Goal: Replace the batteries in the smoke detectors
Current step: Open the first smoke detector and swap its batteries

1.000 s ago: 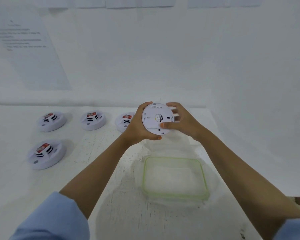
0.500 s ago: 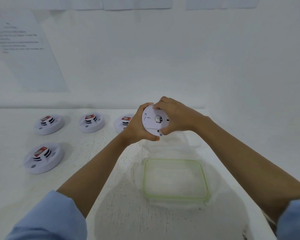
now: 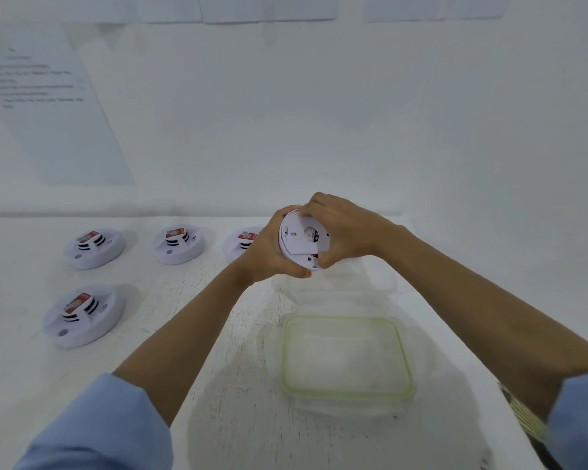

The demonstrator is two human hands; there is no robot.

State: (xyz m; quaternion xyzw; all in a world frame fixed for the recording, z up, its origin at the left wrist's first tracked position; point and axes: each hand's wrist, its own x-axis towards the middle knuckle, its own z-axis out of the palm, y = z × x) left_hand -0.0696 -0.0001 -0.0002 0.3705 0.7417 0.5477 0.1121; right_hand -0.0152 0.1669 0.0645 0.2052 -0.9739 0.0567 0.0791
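I hold a round white smoke detector [image 3: 299, 240] in the air above the table, its flat back plate turned toward me. My left hand [image 3: 269, 254] grips its left rim from behind. My right hand [image 3: 343, 230] curls over the top and right side of the back plate, fingers wrapped on its edge. A dark opening shows at the plate's lower edge. Several other white smoke detectors lie face up on the table: one [image 3: 94, 247], another [image 3: 178, 244], a third [image 3: 240, 244] partly hidden behind my left hand, and one nearer [image 3: 84, 315].
A clear container with a green rim [image 3: 345, 357] stands on the white table [image 3: 218, 385] below my hands, with another clear container [image 3: 374, 283] behind it. A printed sheet [image 3: 45, 103] hangs on the wall at left. The table's right edge runs close by my right arm.
My right hand has moved from the detector's right side up over its top, and the back plate has turned, showing a dark opening at its lower edge. Both hands shifted slightly up.
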